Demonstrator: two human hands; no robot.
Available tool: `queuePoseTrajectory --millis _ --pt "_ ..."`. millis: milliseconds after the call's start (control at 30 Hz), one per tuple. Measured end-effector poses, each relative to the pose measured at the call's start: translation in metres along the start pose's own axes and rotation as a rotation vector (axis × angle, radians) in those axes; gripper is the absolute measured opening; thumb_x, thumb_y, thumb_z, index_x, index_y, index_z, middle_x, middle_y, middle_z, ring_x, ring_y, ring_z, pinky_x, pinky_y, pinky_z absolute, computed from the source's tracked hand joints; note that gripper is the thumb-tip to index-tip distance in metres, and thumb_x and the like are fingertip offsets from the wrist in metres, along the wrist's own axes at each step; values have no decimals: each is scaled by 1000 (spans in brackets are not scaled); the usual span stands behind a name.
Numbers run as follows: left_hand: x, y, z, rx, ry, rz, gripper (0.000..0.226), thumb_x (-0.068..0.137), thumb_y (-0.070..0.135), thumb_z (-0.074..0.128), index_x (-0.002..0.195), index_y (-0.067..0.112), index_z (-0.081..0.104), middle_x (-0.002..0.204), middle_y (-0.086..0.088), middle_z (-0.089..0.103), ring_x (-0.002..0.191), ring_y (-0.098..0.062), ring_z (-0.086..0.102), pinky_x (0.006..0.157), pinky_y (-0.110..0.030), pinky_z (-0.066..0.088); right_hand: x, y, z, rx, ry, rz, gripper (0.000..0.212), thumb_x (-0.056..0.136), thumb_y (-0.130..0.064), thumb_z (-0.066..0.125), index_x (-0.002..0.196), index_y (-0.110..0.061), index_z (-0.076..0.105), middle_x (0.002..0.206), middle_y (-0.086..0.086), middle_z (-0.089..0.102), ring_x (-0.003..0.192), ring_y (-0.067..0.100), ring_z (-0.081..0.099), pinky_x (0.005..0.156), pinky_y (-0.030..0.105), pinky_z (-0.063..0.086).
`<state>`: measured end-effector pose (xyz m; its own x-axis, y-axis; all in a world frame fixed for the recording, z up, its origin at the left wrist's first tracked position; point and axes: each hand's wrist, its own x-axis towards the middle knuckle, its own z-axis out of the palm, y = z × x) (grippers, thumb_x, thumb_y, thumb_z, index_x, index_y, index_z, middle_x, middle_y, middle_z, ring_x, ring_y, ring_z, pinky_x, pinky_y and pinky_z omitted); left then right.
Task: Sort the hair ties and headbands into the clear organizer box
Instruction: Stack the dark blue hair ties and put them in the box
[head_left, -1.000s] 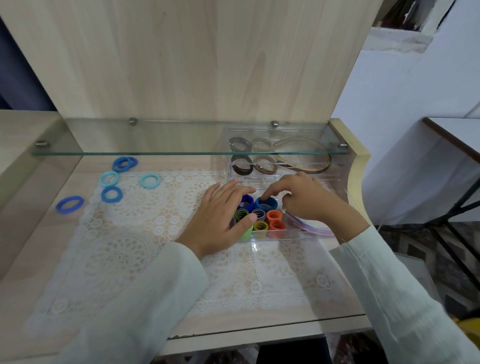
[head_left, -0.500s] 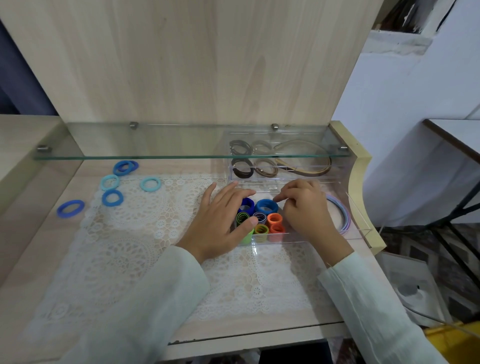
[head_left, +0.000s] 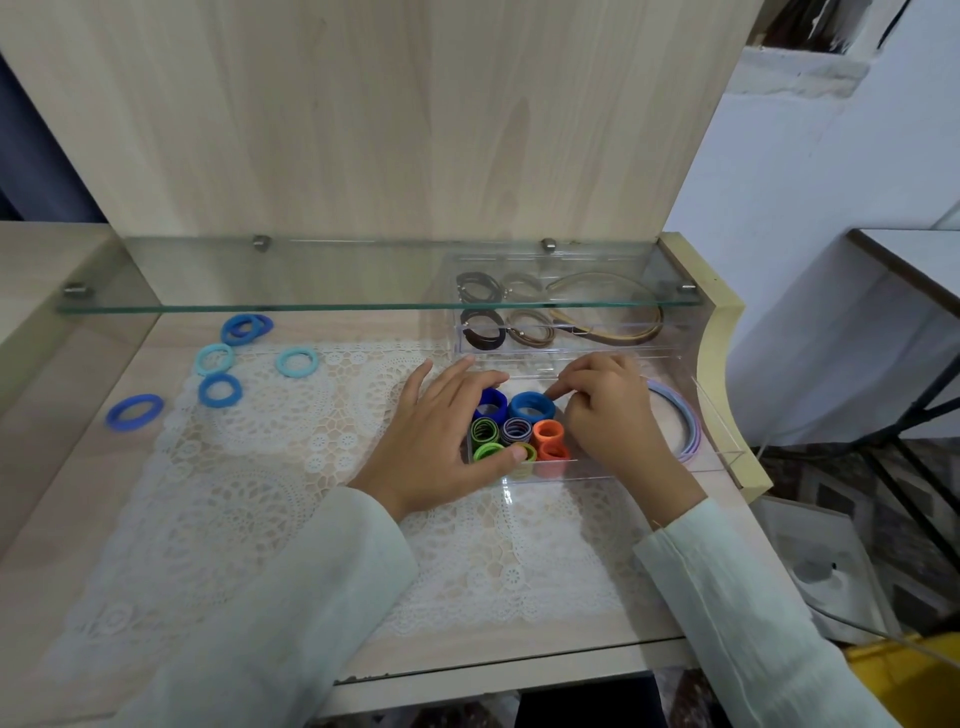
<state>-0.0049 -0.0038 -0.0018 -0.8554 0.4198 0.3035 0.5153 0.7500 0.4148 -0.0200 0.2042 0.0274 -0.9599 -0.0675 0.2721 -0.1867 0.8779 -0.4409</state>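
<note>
The clear organizer box (head_left: 613, 470) stands on the lace mat at the right. Its left compartments hold rolled hair ties: dark blue (head_left: 491, 402), blue (head_left: 530, 405), green (head_left: 484, 431), orange (head_left: 548, 431). Pastel headbands (head_left: 683, 421) lie in its right compartment. My left hand (head_left: 441, 436) rests on the box's left end, fingers over the dark blue ties and thumb along the front wall. With curled fingers, my right hand (head_left: 608, 415) pinches the right rim of the blue hair tie roll. Several loose blue hair ties (head_left: 220, 389) lie at the far left.
A second clear tray (head_left: 571, 345) behind the box holds brown and black ties (head_left: 483, 335) and a brown headband (head_left: 618, 332). A glass shelf (head_left: 311, 306) overhangs the back of the desk. The desk's raised right edge (head_left: 727, 395) borders the box.
My right hand drew back toward the box's middle, uncovering the pastel headbands, and its fingers curled at the blue roll. The left hand stayed on the box.
</note>
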Motion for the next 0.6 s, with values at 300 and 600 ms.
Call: queuePoseTrajectory --millis 300,600 --pt "0 2 -3 17 -18 -6 94 69 91 40 143 32 32 151 11 39 150 -9 14 122 -47 -3 2 -2 0 -107 -84 51 30 86 -5 52 99 -21 74 115 -4 60 114 21 36 91 32 30" --pt "-1 1 -1 15 -13 -2 90 70 87 49 142 38 30 149 12 42 149 -9 17 121 -48 -1 1 -5 0 -161 -102 12 29 90 -7 52 106 -19 73 118 -3 59 116 21 36 96 34 32"
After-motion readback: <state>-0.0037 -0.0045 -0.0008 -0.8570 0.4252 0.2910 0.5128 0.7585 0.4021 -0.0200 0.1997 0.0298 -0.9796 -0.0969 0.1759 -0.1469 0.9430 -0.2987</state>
